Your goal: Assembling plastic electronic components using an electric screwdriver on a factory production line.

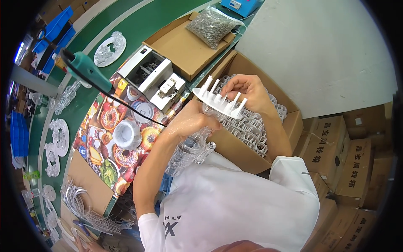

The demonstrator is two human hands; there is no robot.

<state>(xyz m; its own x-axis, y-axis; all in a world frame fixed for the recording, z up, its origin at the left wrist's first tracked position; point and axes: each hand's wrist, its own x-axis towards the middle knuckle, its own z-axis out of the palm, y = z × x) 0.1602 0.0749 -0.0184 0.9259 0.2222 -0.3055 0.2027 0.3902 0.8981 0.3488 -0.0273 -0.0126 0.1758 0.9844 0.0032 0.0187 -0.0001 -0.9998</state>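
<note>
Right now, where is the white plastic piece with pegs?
In the head view, slightly right of centre, the white plastic piece is between the left hand and the right hand, by the left corner of the open cardboard box.

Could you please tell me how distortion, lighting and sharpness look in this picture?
Head view: corners black, green worktop looks curved; head view: right hand and white plastic piece brightly lit and fairly clear; head view: blue bins at far left look softer.
</note>
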